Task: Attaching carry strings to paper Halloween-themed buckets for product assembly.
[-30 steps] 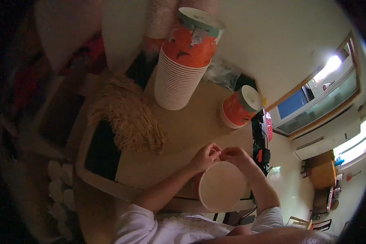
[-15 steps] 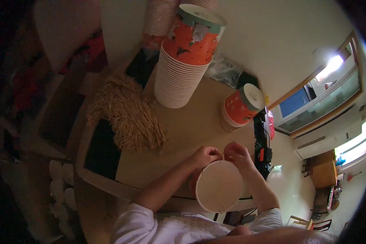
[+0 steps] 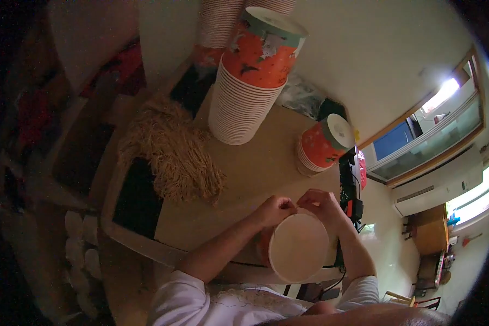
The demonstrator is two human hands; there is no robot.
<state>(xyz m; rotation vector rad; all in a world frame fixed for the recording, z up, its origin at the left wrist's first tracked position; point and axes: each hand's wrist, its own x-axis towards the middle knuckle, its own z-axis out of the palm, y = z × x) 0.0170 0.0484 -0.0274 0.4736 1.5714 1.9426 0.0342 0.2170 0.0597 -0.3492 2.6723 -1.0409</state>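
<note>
A round paper bucket (image 3: 299,248) with a pale inside and an orange outer wall is tipped toward me at the table's front edge, its mouth facing up at me. At its far rim my left hand (image 3: 277,209) is closed in a pinch. Close beside it, my right hand (image 3: 319,203) also pinches, its fingertips nearly meeting the left ones. Whatever lies between the fingertips is too small to make out. Left of my hands lies a loose heap of tan cords (image 3: 174,152).
A tall stack of paper buckets (image 3: 242,103) stands at the back, topped by an upside-down orange and green one. A shorter stack (image 3: 321,145) is at the right. Behind are a clear plastic bag (image 3: 301,96) and more stacked buckets (image 3: 221,24). Dark devices with cables (image 3: 355,209) line the right edge.
The bucket has shifted slightly to the right and turned a little, showing more of its orange side. My right fingers have curled lower toward the rim; both hands stay at the same spot.
</note>
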